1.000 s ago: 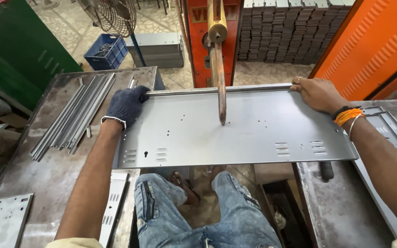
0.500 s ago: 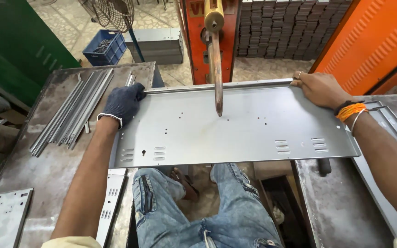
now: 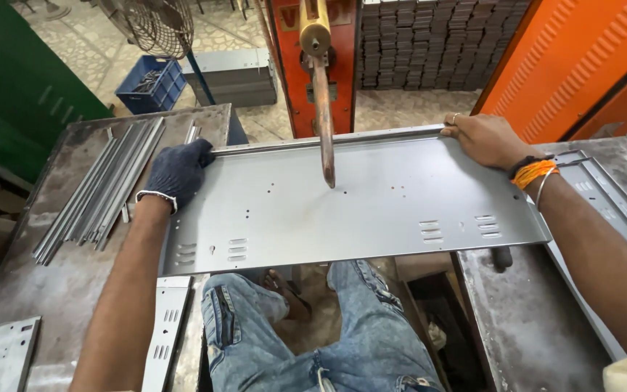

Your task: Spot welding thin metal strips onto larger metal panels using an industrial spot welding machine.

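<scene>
Panel (image 3: 357,203) under electrode (image 3: 326,138); gloved left hand (image 3: 177,173), bare right hand (image 3: 482,138) fingers clamped on far edge. Keep level, steady.

Large grey sheet-metal panel (image 3: 371,203), rectangular and flat, lying level across the gap between two worn steel tables. Long edges running from nine to three o'clock. Far edge, toward twelve o'clock, folded up into a narrow lip. Small punched holes scattered over the face. Groups of short louvre slots near the eight o'clock corner and toward four o'clock. Held at both far corners, ten and two o'clock. Near edge overhanging blue-jeaned knees at six o'clock.
</scene>
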